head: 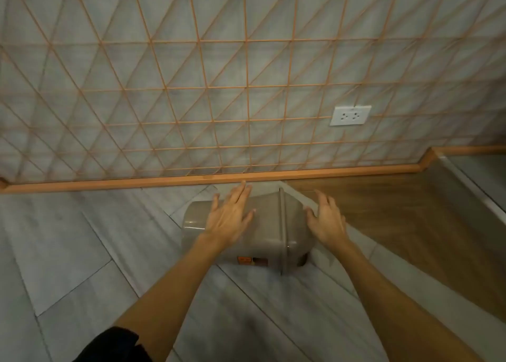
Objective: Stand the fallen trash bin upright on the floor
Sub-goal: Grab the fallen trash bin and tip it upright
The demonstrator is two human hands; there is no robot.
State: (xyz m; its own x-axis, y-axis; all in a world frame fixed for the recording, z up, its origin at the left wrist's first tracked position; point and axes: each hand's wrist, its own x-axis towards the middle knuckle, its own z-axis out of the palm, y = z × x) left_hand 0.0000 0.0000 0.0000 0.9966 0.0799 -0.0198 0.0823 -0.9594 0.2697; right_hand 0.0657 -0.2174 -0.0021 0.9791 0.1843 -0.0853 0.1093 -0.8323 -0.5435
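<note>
Lying on its side on the grey floor [82, 241] near the wooden skirting [191, 182], the beige trash bin [262, 238] points its lidded end right. Left hand [228, 215] is spread flat above its body, right hand [327, 220] open-fingered beside the lid (neither grip holds anything).

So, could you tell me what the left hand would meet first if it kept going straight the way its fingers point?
Probably the trash bin lying directly under the left hand; if it passes above that, the baseboard. Depth is unclear.
</note>
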